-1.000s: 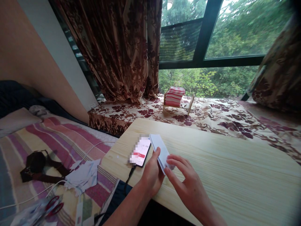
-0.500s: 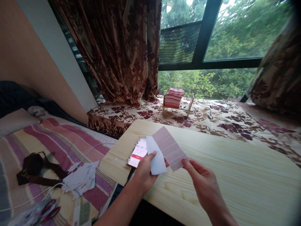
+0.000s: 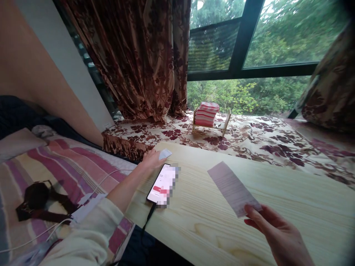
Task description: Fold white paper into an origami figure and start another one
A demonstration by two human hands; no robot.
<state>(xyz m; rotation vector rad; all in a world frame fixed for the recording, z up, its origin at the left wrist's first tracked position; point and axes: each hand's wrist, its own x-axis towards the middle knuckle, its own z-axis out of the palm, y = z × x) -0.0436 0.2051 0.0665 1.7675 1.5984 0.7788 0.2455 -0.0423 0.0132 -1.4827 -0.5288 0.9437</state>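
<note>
My left hand point(image 3: 151, 160) reaches to the far left corner of the wooden table point(image 3: 291, 210), its fingers closed on a small white stack of paper point(image 3: 165, 153) that rests at the table's edge. Just in front of that hand lies a phone point(image 3: 161, 183) with a lit screen and a black cable at its near end. My right hand point(image 3: 277, 236) is at the lower right, pinching one pinkish paper slip point(image 3: 232, 188) by its near corner; the slip slants up and to the left above the tabletop.
A striped bed point(image 3: 69, 166) lies to the left with a black strap object point(image 3: 39, 201), paper scraps and a white cable. Beyond the table, a floral window seat carries a small wooden rack with folded pink cloths point(image 3: 206, 114). Curtains and a large window stand behind.
My hands have drawn apart. The left carried the white stack away to the table's far left corner, past the phone. The right moved right and down with the single pinkish slip.
</note>
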